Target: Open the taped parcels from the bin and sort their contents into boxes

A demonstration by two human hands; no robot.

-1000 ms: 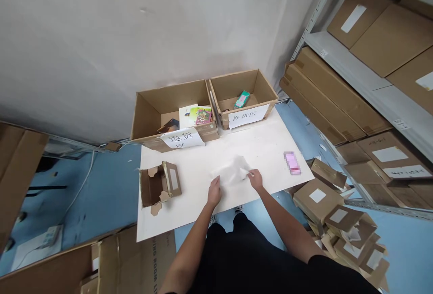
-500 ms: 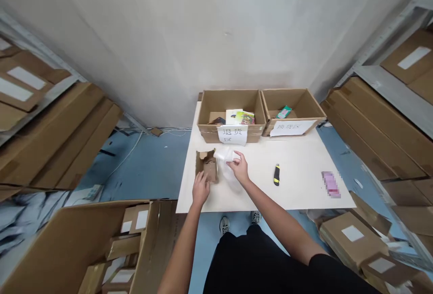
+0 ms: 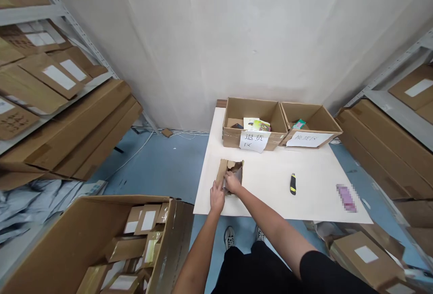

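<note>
A small opened cardboard box [image 3: 222, 170] with torn edges lies near the left front of the white table [image 3: 267, 195]. My left hand [image 3: 217, 197] grips its left side, fingers bent over the raised flap. Down inside the box opening is my right hand [image 3: 232, 183], its fingers closed on the clear plastic bag [image 3: 238, 175], which is crumpled and mostly hidden by the hand and the box walls. A black and yellow box cutter [image 3: 292, 184] lies on the table to the right of both hands.
Two labelled cardboard bins, the left bin [image 3: 233, 138] and right bin [image 3: 333, 134], hold small goods at the table's back. A pixelated pink object [image 3: 346, 198] lies at right. A large carton [image 3: 101, 198] of parcels stands lower left. Shelves with boxes flank both sides.
The plastic bag, held up beside the box before, is now down in the box with my right hand. My left hand has shifted to the box's left flap. The view has swung left.
</note>
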